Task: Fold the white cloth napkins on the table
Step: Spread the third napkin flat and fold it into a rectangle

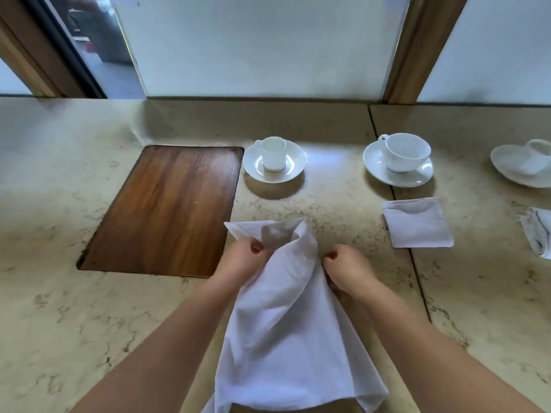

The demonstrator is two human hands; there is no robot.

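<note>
- Left hand [244, 257] pinched shut on the top edge of the white napkin [286, 323], left of centre.
- Right hand [347, 268] closed on the napkin's right edge, level with the left.
- Napkin is unfolded and bunched between both hands, top corners flopping away from the person, the rest draped down toward the near table edge.
- Folded napkin [417, 223] lies flat on the marble table [74, 308], right of the hands, near a cup on saucer [399, 159].
- Second cup and saucer [274, 160] beyond the hands, just beside the wooden inset panel [167, 210].
- Crumpled cloth [539, 231] at far right edge.
</note>
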